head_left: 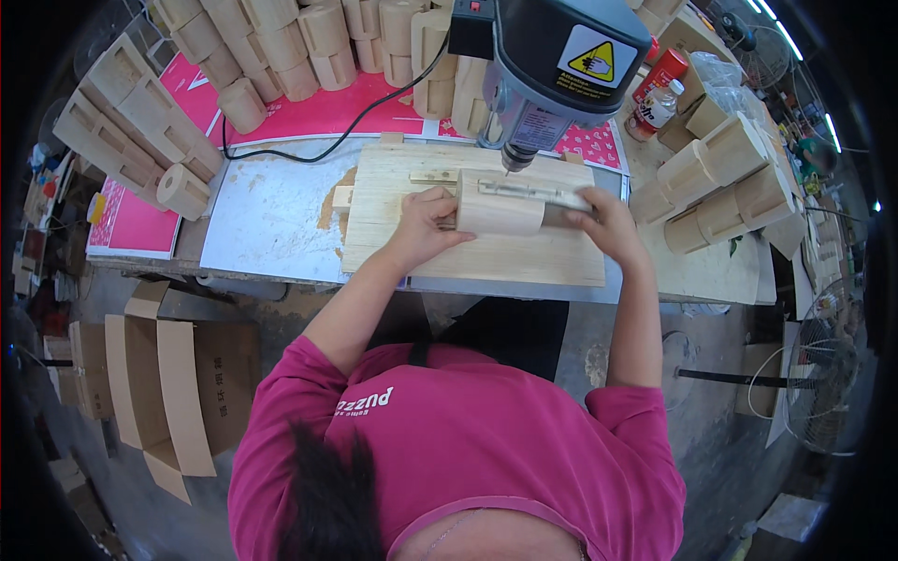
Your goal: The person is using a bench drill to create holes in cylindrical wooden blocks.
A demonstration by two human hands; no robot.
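A pale wooden cylinder [500,213] lies on its side on a flat wooden board [393,252], below the chuck and bit of a drill press [561,56]. My left hand [430,227] grips its left end, thumb along the near lower edge and fingers curled behind. Along the cylinder's top runs a light flat strip [533,192], somewhat blurred. My right hand [603,224] is closed on the strip's right end, beside the cylinder's right end. The drill bit hangs just above and behind the strip, apart from it.
Stacked wooden cylinders [323,47] line the back of the table, with more stacks at left [122,122] and right [730,187]. A black cable [309,154] crosses the table. A bottle [655,112] and a red can [662,75] stand back right. An opened cardboard box [178,383] sits lower left, and a fan [823,365] right.
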